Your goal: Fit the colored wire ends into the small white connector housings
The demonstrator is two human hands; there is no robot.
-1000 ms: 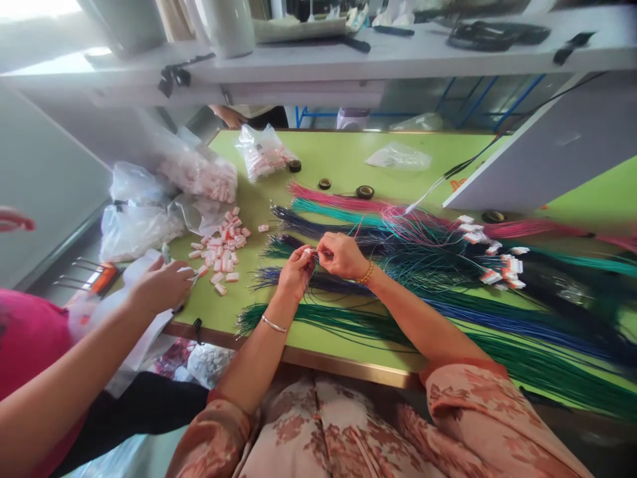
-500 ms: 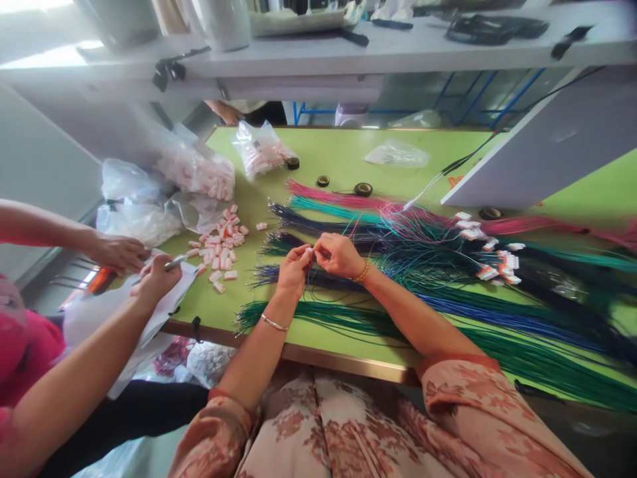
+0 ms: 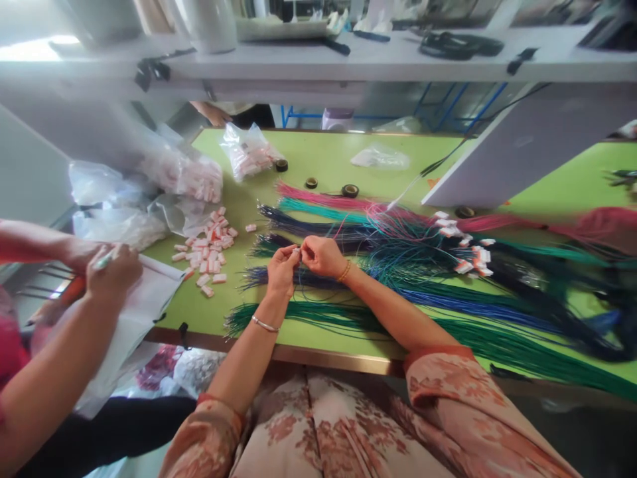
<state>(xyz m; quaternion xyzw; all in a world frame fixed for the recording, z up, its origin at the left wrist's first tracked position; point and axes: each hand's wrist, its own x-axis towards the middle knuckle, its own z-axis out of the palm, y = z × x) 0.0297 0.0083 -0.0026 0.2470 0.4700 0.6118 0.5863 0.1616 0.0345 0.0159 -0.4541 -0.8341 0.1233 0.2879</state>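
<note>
My left hand (image 3: 281, 270) and my right hand (image 3: 322, 255) meet above the green table (image 3: 328, 159), fingertips pinched together on a small white connector (image 3: 296, 251) with thin wires trailing from it. Under both hands lie long bundles of coloured wires (image 3: 378, 265): pink, teal, dark blue and green. A loose pile of white and red connectors (image 3: 206, 249) lies to the left of my left hand. More connectors fitted on wires (image 3: 465, 249) lie to the right.
A co-worker's hands (image 3: 107, 269) at the left hold a pen-like tool over a white sheet (image 3: 142, 299). Plastic bags of connectors (image 3: 192, 176) sit at the back left. Three tape rolls (image 3: 350, 190) lie beyond the wires. A white shelf (image 3: 348, 63) overhangs the table.
My hands have stayed pinched on the connector. The co-worker's hands moved left, away from the connector pile and over the white sheet. The view shifted slightly.
</note>
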